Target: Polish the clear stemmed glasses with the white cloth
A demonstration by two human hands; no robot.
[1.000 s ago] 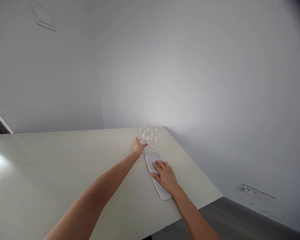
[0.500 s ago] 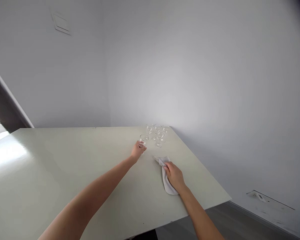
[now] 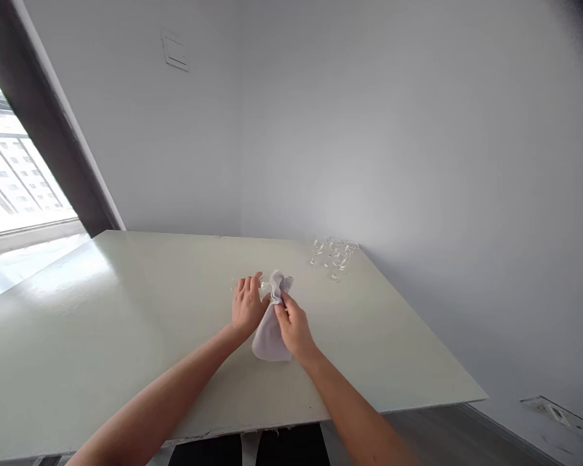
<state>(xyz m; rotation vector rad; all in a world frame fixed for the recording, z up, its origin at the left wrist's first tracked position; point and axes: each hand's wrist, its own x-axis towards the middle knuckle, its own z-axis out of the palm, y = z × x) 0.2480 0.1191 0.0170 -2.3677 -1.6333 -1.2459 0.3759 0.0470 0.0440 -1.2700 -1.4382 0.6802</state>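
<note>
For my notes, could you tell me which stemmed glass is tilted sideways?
The glass in the left hand, held sideways beside the white cloth; the other glasses stand upright together, farther off.

A clear stemmed glass (image 3: 261, 283), sideways, one end inside a white cloth (image 3: 271, 336)

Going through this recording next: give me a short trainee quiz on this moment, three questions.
1. Which hand holds the tilted glass: left or right?
2. True or false: the other glasses stand upright on the table, apart from both hands.
3. Fill the gap: the white cloth is pinched at its bunched top by the ___ hand.

Key: 1. The left hand. 2. True. 3. The right hand.
</note>
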